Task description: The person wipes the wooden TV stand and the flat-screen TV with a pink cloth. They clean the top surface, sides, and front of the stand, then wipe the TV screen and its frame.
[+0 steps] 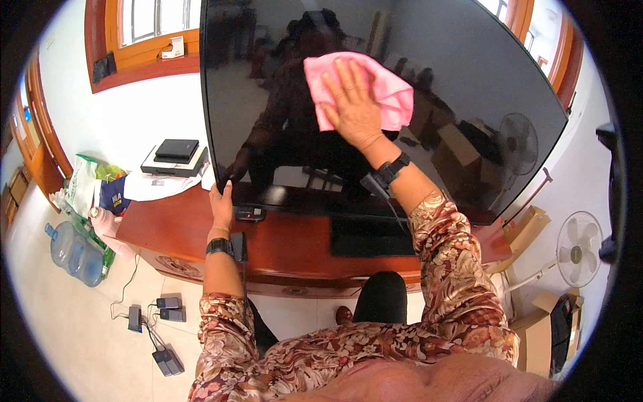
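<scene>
A large flat-screen television (452, 60) stands on a reddish-brown wooden cabinet (291, 246) before me. Its dark, glossy screen reflects the room. My right hand (354, 108) lies spread over a pink cloth (394, 95), pressing it flat against the upper middle of the screen. At the television's lower left corner, my left hand (221, 201) grips the side edge, thumb towards the front. Just right of that hand, a small black device (250, 213) with a red light rests on the cabinet top. Both wrists wear black straps with devices attached.
Black boxes (176, 151) sit stacked at the cabinet's left end. Bags (113, 193), a pink bottle (103, 223) and a large water bottle (75, 254) stand beside it. Cabled power banks (168, 359) lie on the floor. On the right are an electric fan (577, 251) and a cardboard box (535, 341).
</scene>
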